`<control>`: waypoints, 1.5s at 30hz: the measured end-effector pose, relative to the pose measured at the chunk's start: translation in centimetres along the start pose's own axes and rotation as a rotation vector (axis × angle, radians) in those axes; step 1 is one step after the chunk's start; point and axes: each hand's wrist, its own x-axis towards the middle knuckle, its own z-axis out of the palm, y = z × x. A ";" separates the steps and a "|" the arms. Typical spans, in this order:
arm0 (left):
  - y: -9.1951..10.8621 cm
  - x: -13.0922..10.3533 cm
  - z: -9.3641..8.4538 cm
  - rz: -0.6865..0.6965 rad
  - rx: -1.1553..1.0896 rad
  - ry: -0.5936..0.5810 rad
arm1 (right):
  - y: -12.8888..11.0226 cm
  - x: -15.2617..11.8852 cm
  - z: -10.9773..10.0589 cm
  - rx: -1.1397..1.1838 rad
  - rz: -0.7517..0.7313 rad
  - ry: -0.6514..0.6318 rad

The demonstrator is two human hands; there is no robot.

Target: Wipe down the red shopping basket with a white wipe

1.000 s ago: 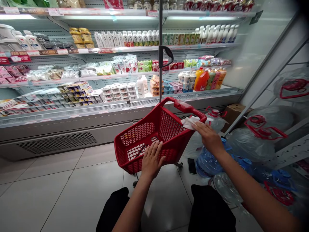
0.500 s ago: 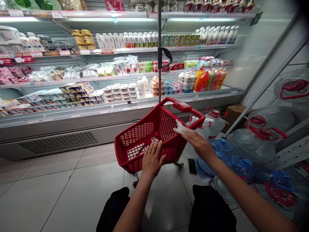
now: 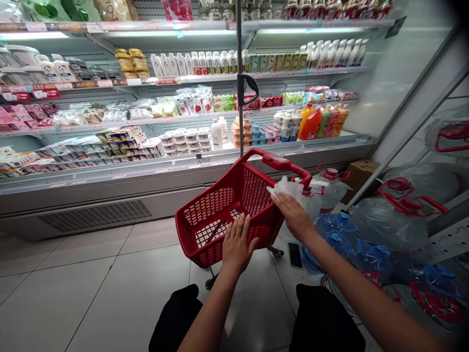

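A red plastic shopping basket cart [image 3: 208, 215] with small wheels stands on the tiled floor in front of me. My left hand [image 3: 236, 244] lies with fingers spread on its near side wall and holds nothing. At the cart's right side, below the red handle [image 3: 282, 162], my right hand [image 3: 293, 215] has a white cloth [image 3: 287, 190] under its fingers, against the rim. The palm side of this hand is hidden.
Behind the cart runs a refrigerated shelf [image 3: 110, 171] stocked with dairy and drinks. A dark pole [image 3: 239, 49] rises before it. Large water bottles [image 3: 337, 222] crowd the right, near a phone [image 3: 295, 255] and a cardboard box [image 3: 361, 171] on the floor.
My right hand has moved slightly left and down along the cart's rim, and the cloth looks more bunched. My left hand has shifted slightly right on the side wall.
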 end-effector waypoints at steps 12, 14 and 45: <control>-0.2 -0.2 -0.9 0.038 -0.018 -0.005 | 0.6 0.4 -1.0 0.134 -0.083 -0.085; 0.0 -0.1 -0.7 0.025 -0.019 0.003 | 0.2 0.4 -0.6 0.115 -0.081 -0.076; -3.8 -2.3 -2.9 -0.012 0.069 -0.033 | -1.5 -0.3 2.1 0.239 -0.177 -0.080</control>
